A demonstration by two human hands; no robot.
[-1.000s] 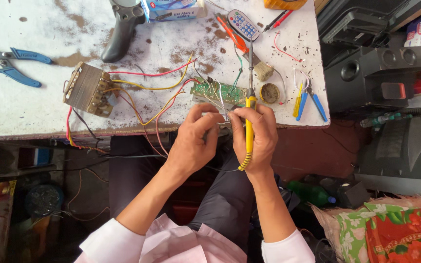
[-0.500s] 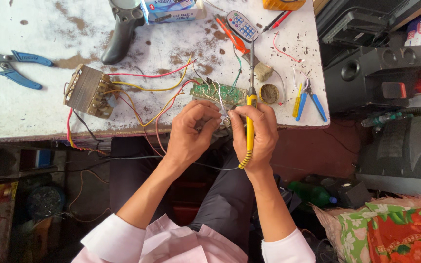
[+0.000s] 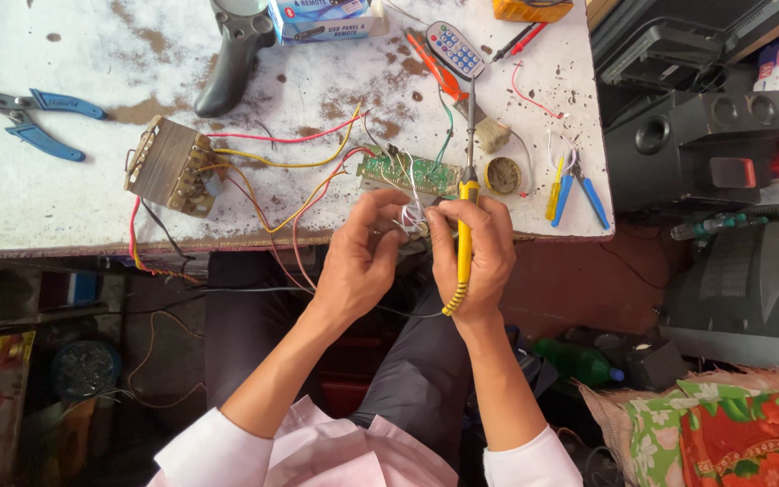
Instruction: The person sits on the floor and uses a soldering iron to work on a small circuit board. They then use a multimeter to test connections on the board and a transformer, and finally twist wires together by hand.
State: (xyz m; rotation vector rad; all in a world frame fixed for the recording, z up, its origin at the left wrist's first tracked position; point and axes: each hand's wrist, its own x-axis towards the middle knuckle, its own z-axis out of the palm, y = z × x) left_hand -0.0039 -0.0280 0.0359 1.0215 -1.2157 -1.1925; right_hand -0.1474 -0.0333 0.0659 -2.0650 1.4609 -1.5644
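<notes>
My right hand (image 3: 480, 257) grips a yellow-handled soldering iron (image 3: 466, 230) whose metal tip points up over the table, while its fingertips also pinch thin white wires (image 3: 414, 215). My left hand (image 3: 362, 261) pinches the same white wires from the left, just at the table's front edge. Those wires lead to a green circuit board (image 3: 407, 171). Red and yellow wires (image 3: 299, 162) run from the board to a brown transformer (image 3: 169, 167) on the left.
On the stained white table (image 3: 47, 207) lie blue-handled pliers (image 3: 33, 113), a black magnifier handle (image 3: 227, 59), a small remote (image 3: 455, 50), a round solder-paste tin (image 3: 503, 176), and blue cutters with a yellow screwdriver (image 3: 574, 185). Black speakers (image 3: 705, 144) stand right; flowered cloth (image 3: 723, 433) lies lower right.
Both hands have stayed together at the table edge, shifting only slightly while working the white wires. The soldering iron remains in my right hand.
</notes>
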